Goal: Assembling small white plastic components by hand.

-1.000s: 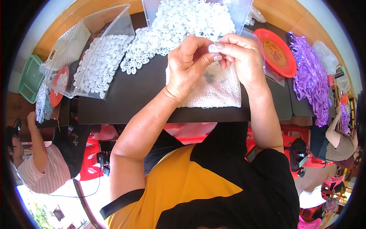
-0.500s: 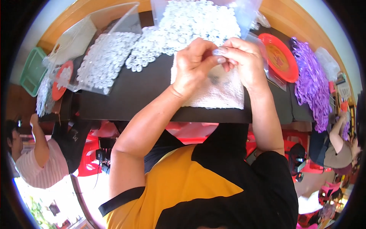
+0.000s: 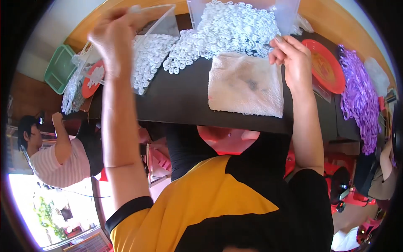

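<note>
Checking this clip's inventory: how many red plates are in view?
2: one red plate to the right of the right hand, another red plate at far left near the green tray. Others may be hidden.

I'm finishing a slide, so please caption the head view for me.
Blurred left hand by a clear bin, right hand near a cloth, white rings heaped beyond.
</note>
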Demonstrator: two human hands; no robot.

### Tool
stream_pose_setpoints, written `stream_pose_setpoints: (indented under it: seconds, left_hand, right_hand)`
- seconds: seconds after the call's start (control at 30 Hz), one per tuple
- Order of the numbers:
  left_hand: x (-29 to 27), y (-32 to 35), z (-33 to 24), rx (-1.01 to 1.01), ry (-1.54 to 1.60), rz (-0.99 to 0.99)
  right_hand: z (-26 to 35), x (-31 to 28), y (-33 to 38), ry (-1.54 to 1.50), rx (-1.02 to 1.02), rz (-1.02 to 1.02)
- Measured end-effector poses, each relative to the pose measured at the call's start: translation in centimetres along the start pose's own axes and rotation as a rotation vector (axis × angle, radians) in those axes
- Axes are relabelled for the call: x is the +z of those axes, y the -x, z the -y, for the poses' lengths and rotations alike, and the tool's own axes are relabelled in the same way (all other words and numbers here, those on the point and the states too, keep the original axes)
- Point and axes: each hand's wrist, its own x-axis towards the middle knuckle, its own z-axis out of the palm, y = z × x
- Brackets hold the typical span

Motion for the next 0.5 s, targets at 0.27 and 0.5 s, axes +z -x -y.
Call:
stream_pose_setpoints:
  seconds: [0.27, 0.5]
  left_hand:
    - [0.4, -0.5, 2.3, 0.581, -0.652, 0.025]
    - [15.3, 10.2, 6.8, 0.478, -0.487, 0.764]
  right_hand:
    - [-0.4, -0.2, 0.0, 0.141, -0.084, -0.029]
    - [-2.2, -0.6, -0.8, 0.216, -0.097, -0.096]
